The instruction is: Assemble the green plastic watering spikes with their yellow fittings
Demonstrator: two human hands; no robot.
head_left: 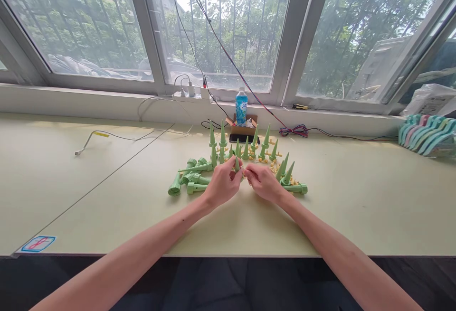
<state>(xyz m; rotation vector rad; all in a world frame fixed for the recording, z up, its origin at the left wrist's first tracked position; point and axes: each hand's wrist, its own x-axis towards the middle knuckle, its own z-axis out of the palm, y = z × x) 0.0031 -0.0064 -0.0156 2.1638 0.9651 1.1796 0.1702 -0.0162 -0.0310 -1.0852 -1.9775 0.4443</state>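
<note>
My left hand [225, 179] is closed around a green plant-watering spike [237, 164], its pointed tip upward. Right beside it, my right hand [264, 181] pinches with its fingertips against the side of the spike; what it holds is too small and hidden to make out. Beyond my hands, several green spikes [267, 136] stand upright, many with small yellow valves fitted. To the left lies a pile of loose green spikes [194, 167]. Loose yellow valves [273, 166] are scattered behind my right hand, next to a green spike lying on its side [298, 188].
A bottle of blue liquid [241, 107] stands by a small cardboard box [245, 128], with a dark phone-like object [239, 138] in front. Cables [294, 131] run along the sill. Coloured hangers [425, 135] lie at the far right. A white cable [117, 135] crosses the table [356, 206].
</note>
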